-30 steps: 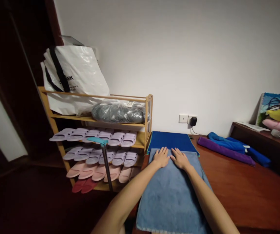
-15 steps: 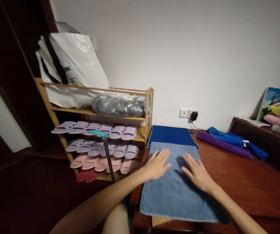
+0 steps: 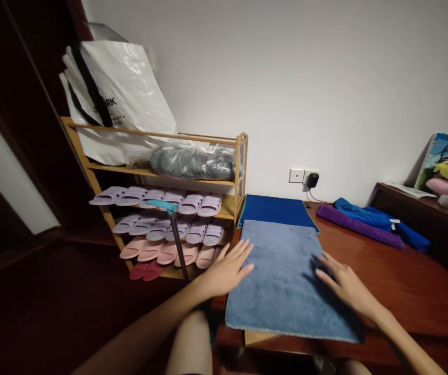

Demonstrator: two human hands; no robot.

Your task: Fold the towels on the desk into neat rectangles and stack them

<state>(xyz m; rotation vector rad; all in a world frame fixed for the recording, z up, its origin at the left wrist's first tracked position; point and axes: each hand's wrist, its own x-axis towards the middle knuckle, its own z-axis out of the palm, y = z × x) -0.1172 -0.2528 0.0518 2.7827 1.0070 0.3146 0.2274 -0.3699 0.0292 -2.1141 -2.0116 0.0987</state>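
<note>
A grey-blue towel (image 3: 280, 281) with a stitched hem lies spread on the reddish-brown wooden table (image 3: 407, 297), its near edge reaching the table's front. Over its left edge is my left hand (image 3: 227, 271), fingers stretched out and palm down. My right hand (image 3: 346, 286) is at the towel's right edge, fingers extended and casting a shadow on the cloth; whether it touches is hard to tell. Neither hand holds anything. Beyond the towel's far edge lies a folded dark blue cloth (image 3: 278, 209), partly covered by it.
Left of the table stands a wooden rack (image 3: 241, 166) with lilac slippers (image 3: 210, 205), pink slippers (image 3: 169, 253) and a white bag (image 3: 130, 88). A pole with a teal top (image 3: 161, 204) stands before it. Purple cloth (image 3: 360, 227) and blue cloth (image 3: 368, 214) lie at the back right.
My hands have moved apart, from the towel's middle out to its left and right edges. The view has shifted slightly, and the towel still lies flat.
</note>
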